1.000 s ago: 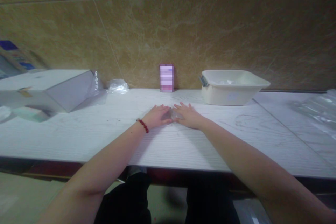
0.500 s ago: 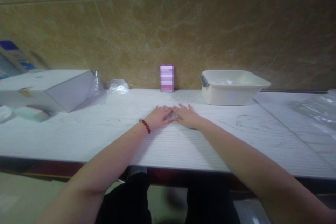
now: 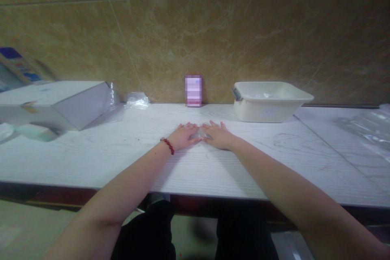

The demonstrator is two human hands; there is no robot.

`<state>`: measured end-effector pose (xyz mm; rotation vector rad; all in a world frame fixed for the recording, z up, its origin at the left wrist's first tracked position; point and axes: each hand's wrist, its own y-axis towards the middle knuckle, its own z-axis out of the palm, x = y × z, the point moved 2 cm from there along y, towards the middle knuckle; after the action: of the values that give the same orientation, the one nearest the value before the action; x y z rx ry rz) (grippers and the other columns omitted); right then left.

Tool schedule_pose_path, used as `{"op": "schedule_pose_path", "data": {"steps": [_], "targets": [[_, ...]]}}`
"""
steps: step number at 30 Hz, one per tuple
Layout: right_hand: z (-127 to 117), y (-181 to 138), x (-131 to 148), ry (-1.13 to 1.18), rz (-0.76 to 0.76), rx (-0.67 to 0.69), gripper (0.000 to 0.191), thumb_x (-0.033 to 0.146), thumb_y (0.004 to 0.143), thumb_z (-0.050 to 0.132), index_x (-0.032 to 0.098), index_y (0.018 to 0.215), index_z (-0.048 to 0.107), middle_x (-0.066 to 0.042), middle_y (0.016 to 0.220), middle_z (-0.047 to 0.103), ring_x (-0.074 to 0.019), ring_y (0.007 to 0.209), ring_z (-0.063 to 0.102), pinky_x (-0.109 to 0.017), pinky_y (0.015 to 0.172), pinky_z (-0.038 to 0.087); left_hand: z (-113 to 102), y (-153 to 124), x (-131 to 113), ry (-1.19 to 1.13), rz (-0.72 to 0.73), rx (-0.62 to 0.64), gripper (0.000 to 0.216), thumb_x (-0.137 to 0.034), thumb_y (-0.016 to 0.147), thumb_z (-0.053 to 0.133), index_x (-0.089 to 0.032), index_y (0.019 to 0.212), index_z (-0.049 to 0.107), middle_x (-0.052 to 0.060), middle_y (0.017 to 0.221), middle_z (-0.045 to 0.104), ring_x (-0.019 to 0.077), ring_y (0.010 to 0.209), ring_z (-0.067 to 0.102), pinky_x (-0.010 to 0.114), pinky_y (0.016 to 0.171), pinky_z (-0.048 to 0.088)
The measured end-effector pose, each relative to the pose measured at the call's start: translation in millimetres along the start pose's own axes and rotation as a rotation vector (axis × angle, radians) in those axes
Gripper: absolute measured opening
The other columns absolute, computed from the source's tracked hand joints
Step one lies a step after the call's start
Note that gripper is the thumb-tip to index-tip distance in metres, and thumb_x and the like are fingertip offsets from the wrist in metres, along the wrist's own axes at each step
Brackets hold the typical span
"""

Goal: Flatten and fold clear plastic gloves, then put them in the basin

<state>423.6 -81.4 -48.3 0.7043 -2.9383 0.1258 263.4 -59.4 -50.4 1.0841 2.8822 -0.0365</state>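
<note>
My left hand (image 3: 183,135), with a red beaded bracelet at its wrist, lies palm down on the white wood-grain table (image 3: 195,174). My right hand (image 3: 218,135) rests flat beside it, fingers spread. Between the two hands shows a small greyish, see-through piece (image 3: 200,133), perhaps thin plastic. Most of it is hidden under my fingers, so its kind cannot be made out. Both hands press on it or on the tabletop around it, and neither one grips anything.
Against the wall leans a blurred phone-like screen (image 3: 193,90). A cream plastic bin (image 3: 265,109) with a grey handle stands at the right, and plastic wrap (image 3: 370,128) lies beyond it. On the left are a white box (image 3: 76,105) and a crumpled clear bag (image 3: 137,100).
My fingertips have moved slightly apart, and a little more of the see-through piece shows between them. Everything else looks the same.
</note>
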Motion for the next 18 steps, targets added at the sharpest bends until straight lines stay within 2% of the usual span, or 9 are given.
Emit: {"op": "schedule_pose_path", "data": {"steps": [11,18], "targets": [[-5,-6,-11,-0.010,0.068,0.015,0.071,0.065,0.069,0.019,0.027,0.129,0.017,0.000,0.135,0.015,-0.0308,0.121,0.003,-0.057,0.091,0.003,-5,-6,24,0.008,-0.066,0.072,0.072,-0.067,0.068,0.025,-0.022,0.124,0.029,0.010,0.133,0.019,0.0290,0.121,0.011,0.049,0.092,0.014],[-5,-6,-21,-0.009,0.134,0.060,0.074,0.070,0.065,0.022,0.031,0.128,0.017,0.000,0.136,0.012,-0.0323,0.121,0.000,-0.057,0.090,0.002,-9,-9,34,-0.007,-0.105,0.109,0.077,-0.070,0.062,0.030,-0.025,0.124,0.029,0.009,0.134,0.019,0.0292,0.122,0.009,0.049,0.093,0.012]]}}
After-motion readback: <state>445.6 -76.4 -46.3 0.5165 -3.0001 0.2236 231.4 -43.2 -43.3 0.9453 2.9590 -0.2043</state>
